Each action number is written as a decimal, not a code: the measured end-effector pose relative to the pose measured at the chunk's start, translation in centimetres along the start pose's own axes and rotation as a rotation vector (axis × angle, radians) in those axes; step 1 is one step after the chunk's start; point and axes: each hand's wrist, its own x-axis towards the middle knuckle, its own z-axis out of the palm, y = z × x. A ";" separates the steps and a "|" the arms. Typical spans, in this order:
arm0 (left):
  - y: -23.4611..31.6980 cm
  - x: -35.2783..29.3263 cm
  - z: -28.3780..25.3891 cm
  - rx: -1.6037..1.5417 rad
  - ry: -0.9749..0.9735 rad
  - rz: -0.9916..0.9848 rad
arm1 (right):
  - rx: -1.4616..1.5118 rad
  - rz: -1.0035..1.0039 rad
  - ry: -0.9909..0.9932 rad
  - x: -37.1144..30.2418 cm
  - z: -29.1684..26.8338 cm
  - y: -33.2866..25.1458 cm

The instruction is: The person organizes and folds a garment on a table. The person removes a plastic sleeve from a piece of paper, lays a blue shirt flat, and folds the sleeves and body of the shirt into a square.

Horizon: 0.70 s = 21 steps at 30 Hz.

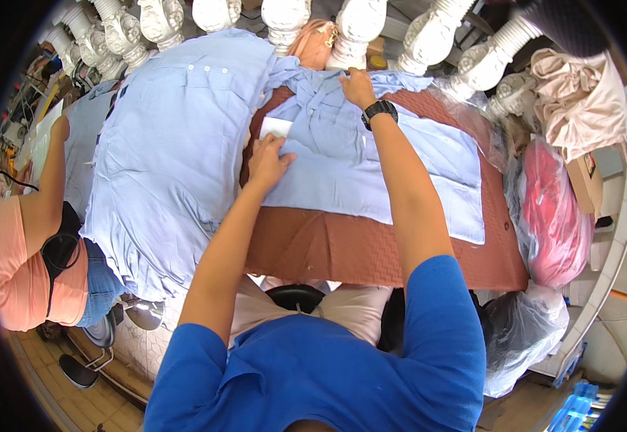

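Two hands work on one pale blue shirt (328, 176), wrinkled toward the brown cloth's (313, 245) far edge, smoother toward the near one. One white piece (276, 128) lies near the cloth's left edge; the left hand (270, 163) rests beside it, fingers spread. At the far edge, the right hand (359, 88), wearing one black watch (379, 114), touches the shirt; whether it pinches fabric, I cannot tell.

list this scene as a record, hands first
left hand: fingertips at a white piece on the blue fabric
right hand: at the fabric's far part, grip unclear, black watch at wrist
underneath: brown cloth
left: buttoned blue garment, person in a peach top
right: red item in clear plastic
far side: white posts
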 end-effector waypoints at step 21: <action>0.2 0.2 -1.0 -0.013 -0.083 -0.098 | 1.064 0.183 -0.177 0.4 -12.3 -2.3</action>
